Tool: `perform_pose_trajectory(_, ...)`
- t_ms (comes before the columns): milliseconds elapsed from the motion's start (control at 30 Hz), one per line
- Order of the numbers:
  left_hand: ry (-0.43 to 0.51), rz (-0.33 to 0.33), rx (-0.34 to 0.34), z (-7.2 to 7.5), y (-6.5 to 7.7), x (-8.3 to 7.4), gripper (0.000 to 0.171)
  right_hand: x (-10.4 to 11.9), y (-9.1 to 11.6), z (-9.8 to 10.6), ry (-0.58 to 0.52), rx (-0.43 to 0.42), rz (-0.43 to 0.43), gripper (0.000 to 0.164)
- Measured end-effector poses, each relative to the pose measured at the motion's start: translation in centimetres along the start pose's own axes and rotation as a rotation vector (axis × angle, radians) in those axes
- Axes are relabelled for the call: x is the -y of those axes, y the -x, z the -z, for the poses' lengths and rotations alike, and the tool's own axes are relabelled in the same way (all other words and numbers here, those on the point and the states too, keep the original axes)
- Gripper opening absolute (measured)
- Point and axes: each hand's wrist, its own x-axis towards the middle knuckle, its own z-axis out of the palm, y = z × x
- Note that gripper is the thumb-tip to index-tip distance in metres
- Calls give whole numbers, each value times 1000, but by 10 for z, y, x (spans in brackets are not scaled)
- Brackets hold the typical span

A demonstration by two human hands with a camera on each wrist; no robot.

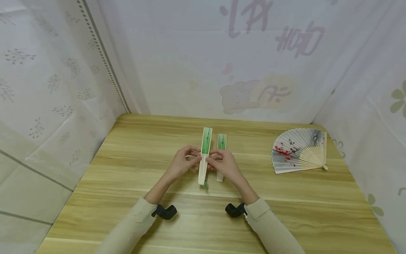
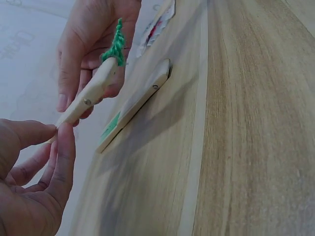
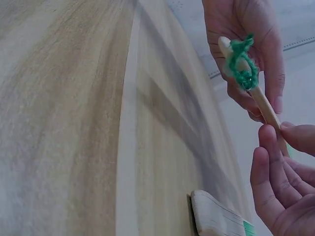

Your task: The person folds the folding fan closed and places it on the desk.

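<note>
Between both hands, above the table, is a folded hand fan (image 1: 202,169) with pale ribs, a green top and a green cord at its pivot end. My left hand (image 1: 185,161) pinches its left side between thumb and fingers. From the other side, my right hand (image 1: 223,163) pinches it about halfway along. A second folded green fan (image 1: 222,141) lies on the table just behind the right hand, which partly covers it. In the left wrist view, the held fan (image 2: 91,96) shows its metal pivot pin; the green cord (image 3: 242,69) shows clearly in the right wrist view.
An opened grey folding fan (image 1: 290,150) with red blossoms lies at the table's right. The wooden table (image 1: 133,169) meets a curtain (image 1: 177,70) at the back and sides. Black wrist devices (image 1: 166,212) sit at the cuffs.
</note>
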Motion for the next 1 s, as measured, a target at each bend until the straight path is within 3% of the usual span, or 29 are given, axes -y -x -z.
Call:
perform_pose_trajectory(400, -27, 5, -26, 6, 5, 6, 27, -2, -2, -14, -31, -32, 18, 23)
perform_pose_trajectory(767, -62, 8, -58, 22, 6, 14, 27, -3, -13, -30, 61, -32, 52, 25)
perform_pose_trajectory(867, -65, 10, -61, 27, 5, 16, 28, -3, -17, -35, 73, -32, 36, 26)
perform_pose_trajectory(1000, -75, 21, -54, 33, 5, 18, 28, -5, -20, -41, -3, -8, -24, 28)
